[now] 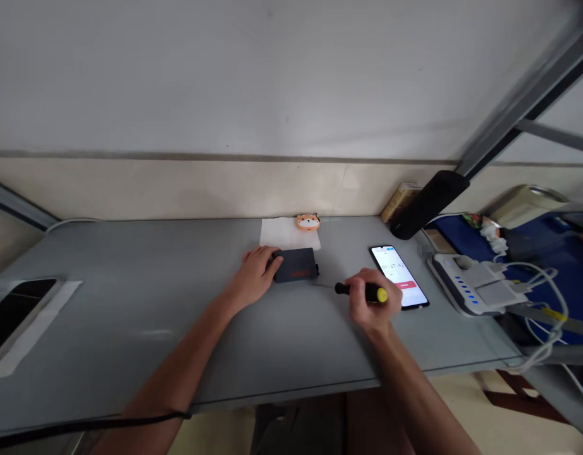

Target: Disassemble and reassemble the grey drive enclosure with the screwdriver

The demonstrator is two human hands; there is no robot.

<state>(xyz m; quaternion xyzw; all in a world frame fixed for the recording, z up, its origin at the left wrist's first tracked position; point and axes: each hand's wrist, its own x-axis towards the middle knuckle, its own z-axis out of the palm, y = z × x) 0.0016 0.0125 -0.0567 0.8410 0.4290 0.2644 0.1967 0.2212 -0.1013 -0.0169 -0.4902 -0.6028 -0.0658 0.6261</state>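
A dark grey rectangular box with faint reddish lettering lies on the grey desk. My left hand is closed on its left end, thumb on top. In my right hand is a screwdriver with a black and yellow handle, gripped in a fist. Its thin shaft points left toward the lower right corner of the box; whether the tip touches the box I cannot tell. A small black part sticks out of the box's right side.
Behind the box lie white paper and an orange animal-faced case. Close to my right hand is a lit phone, then a power strip with cables. A black cylinder leans rearward; a dark-screened device lies left.
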